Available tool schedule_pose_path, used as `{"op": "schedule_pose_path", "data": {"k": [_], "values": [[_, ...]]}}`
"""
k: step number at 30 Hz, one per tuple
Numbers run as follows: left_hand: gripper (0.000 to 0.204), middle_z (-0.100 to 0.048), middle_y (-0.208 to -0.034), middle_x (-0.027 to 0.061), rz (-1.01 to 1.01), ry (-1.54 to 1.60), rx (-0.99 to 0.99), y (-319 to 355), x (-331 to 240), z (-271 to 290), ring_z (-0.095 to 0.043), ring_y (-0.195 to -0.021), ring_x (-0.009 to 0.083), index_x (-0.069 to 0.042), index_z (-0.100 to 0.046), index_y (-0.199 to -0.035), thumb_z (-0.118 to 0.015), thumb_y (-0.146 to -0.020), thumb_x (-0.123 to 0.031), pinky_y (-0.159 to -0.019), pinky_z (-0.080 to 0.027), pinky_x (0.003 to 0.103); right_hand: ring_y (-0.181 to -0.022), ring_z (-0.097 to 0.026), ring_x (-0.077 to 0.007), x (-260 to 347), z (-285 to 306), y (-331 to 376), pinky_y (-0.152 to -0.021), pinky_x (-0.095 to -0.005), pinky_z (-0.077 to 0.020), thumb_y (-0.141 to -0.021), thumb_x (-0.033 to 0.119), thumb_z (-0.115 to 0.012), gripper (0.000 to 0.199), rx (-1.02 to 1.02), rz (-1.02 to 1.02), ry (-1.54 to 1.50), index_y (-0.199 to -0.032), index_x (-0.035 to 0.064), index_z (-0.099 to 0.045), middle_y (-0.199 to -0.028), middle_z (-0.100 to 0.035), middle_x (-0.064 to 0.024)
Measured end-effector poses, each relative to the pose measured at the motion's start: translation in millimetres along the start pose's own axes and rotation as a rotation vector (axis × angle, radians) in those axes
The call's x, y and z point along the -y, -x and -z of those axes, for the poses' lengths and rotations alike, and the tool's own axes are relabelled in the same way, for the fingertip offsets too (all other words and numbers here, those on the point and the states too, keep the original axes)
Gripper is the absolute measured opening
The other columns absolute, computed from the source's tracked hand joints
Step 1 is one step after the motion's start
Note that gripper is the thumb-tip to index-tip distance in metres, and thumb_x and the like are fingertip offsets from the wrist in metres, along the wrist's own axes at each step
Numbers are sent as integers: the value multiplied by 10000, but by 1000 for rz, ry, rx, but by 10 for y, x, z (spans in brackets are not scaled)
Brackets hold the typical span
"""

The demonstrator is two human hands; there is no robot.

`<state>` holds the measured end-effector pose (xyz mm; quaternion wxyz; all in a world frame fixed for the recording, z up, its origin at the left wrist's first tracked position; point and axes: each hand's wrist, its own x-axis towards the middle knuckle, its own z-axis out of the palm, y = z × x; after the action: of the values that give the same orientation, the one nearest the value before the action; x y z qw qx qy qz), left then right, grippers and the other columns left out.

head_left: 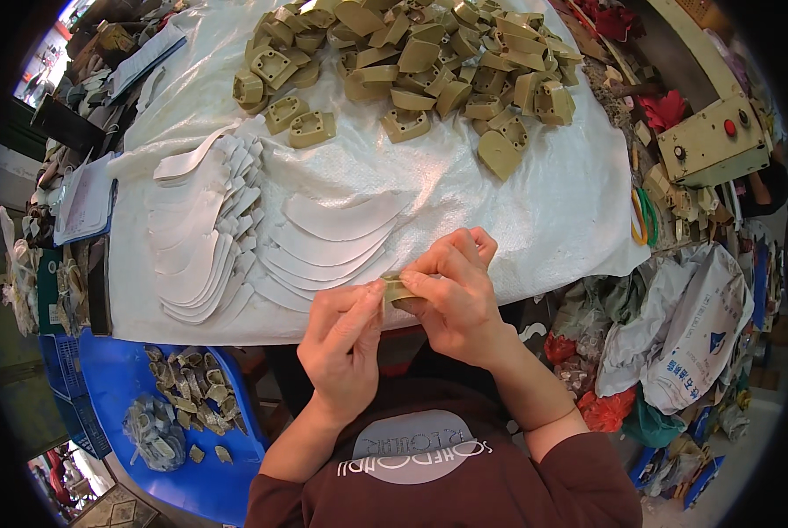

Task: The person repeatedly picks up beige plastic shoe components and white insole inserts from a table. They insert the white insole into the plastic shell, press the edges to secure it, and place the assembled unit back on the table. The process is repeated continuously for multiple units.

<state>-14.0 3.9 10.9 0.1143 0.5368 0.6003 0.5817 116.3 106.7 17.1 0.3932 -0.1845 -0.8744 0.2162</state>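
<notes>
In front of me, over the table's near edge, a small olive-tan moulded block (pixel 397 289) like a shoe heel is held between my hands. The fingers of my right hand (pixel 456 295) are closed around it and cover much of it. My left hand (pixel 345 339) pinches at its left end with thumb and forefinger; whether a thin strip is also in that pinch is too small to tell. Just beyond my hands, thin white curved pieces (pixel 332 216) lie fanned out. A thicker stack of similar white pieces (pixel 183 238) sits left of them.
Many olive-tan blocks (pixel 420 57) are heaped at the table's far side on a white woven sheet (pixel 535 220). At lower left, a blue tray (pixel 161 488) holds small parts and a clear bag (pixel 154 431). A control box (pixel 715 141) and plastic sacks (pixel 693 330) stand at right.
</notes>
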Motion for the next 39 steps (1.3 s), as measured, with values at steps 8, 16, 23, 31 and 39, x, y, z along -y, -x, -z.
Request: {"op": "schedule_pose_path", "data": {"k": [8, 16, 23, 31, 39], "values": [[138, -540, -688, 40, -107, 90, 77, -148, 7, 19, -462, -631, 189, -22, -643, -878, -715, -765, -54, -547, -389, 268, -763, -493, -229, 53, 94, 6, -717, -352, -359, -680, 4, -727, 373, 109, -155, -458, -994, 98, -548, -811, -550, -49], [139, -514, -671, 24, -180, 35, 33, -56, 25, 51, -453, -635, 190, -50, -636, -777, -755, -705, -53, -569, -388, 280, -833, -492, -227, 98, 52, -13, -755, -367, -355, -655, 50, -715, 305, 177, 8, -343, -922, 83, -572, -833, -531, -40], [295, -524, -731, 2, -309, -117, -68, -118, 84, 202, -477, -719, 210, -85, -686, -816, -766, -544, -5, -619, -382, 291, -878, -528, -256, 135, 54, -70, -786, -401, -403, -711, 136, -731, 288, 69, 41, -212, -956, 83, -589, -982, -616, -70], [297, -506, -775, 34, -239, 76, -100, -161, 3, 298, -483, -772, 244, -115, -640, -819, -763, -594, 36, -666, -399, 318, -873, -601, -188, 225, 31, 259, -787, -292, -479, -898, 272, -628, 302, 16, -721, -900, -1054, 23, -558, -967, -613, -128], [324, -600, -917, 99, -324, 118, 91, -71, -16, 152, -619, -765, 259, -56, -570, -831, -706, -572, 82, -633, -435, 326, -977, -616, -194, 386, 3, 250, -865, -323, -507, -1012, 195, -378, 274, -193, -806, -1303, -1118, -42, -466, -1132, -600, -208]]}}
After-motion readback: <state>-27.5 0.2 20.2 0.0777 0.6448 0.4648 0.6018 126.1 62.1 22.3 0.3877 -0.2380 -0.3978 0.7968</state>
